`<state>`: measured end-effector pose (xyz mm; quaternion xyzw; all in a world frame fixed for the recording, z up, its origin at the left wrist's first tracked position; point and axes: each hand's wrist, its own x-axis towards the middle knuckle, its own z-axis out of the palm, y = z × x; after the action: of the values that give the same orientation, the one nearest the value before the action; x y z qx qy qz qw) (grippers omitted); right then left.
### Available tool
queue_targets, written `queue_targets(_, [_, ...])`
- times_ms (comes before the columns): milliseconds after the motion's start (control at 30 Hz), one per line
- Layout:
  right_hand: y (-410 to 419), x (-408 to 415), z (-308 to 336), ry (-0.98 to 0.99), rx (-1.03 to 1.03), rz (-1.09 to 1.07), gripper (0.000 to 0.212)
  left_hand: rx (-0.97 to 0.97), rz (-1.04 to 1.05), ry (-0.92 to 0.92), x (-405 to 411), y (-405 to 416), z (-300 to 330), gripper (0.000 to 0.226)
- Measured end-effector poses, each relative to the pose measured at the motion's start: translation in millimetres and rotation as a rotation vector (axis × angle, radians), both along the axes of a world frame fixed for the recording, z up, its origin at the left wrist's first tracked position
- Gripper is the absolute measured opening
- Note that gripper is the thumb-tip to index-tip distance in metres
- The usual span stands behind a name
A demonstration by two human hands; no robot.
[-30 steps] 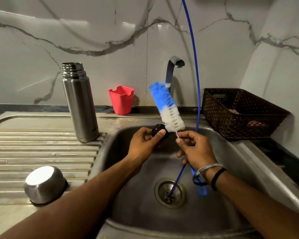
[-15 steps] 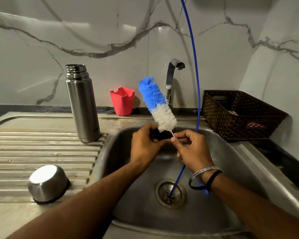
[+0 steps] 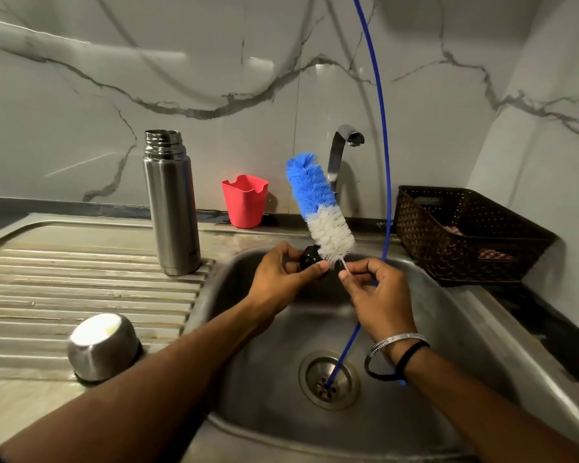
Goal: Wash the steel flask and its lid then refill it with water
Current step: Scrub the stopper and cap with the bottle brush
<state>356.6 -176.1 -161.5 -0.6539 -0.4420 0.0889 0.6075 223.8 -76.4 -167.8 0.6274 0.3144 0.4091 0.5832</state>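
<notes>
The left hand (image 3: 281, 279) pinches a round black lid (image 3: 310, 260); the right hand (image 3: 375, 292) pinches a fluffy brush (image 3: 318, 208) above its fingers (image 3: 351, 274).

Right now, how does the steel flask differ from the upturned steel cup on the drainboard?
The steel flask is tall and slim; the steel cup is short and squat. The flask stands upright with its threaded mouth open at the top; the cup sits upside down, base up. The flask is at the back by the sink's edge; the cup lies nearer the camera. Both are bare steel, rest on the ribbed drainboard, and neither hand touches them.
</notes>
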Motion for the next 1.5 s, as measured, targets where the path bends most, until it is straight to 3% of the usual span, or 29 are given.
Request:
queue_targets(200, [-3,2,2,0.064,0.066,-0.049,0.009,-0.428,-0.131,-0.432,10,-15,10,0.025])
queue_targets(433, [1,3,0,0.279,0.058,-0.049,0.008,-0.255,-0.254,-0.279,10,-21,0,0.043])
queue_targets(800, [-5,-2,-1,0.188,0.021,-0.044,0.014,-0.122,-0.248,-0.209,7,-14,1,0.033])
queue_targets(1000, [-10,-7,0,0.215,0.056,0.018,0.010,-0.432,-0.383,-0.434,6,-10,2,0.037])
queue_targets(1133, [-12,-7,3,0.184,0.087,0.001,0.014,-0.567,-0.417,-0.471,15,-14,6,0.041])
queue_targets(1200, [-10,-5,3,0.167,0.087,-0.021,0.015,-0.388,-0.334,-0.390,17,-16,6,0.036])
queue_targets(1333, [-8,-2,0,-0.009,0.075,-0.066,0.019,0.225,0.017,-0.033,15,-16,-2,0.026])
queue_targets(1433, [-7,0,-2,-0.193,0.061,-0.084,0.019,0.433,0.111,0.086,13,-17,-4,0.031])
queue_targets(1500, [-6,2,-3,-0.206,0.034,-0.088,0.019,0.597,0.162,0.180,9,-15,-5,0.037])
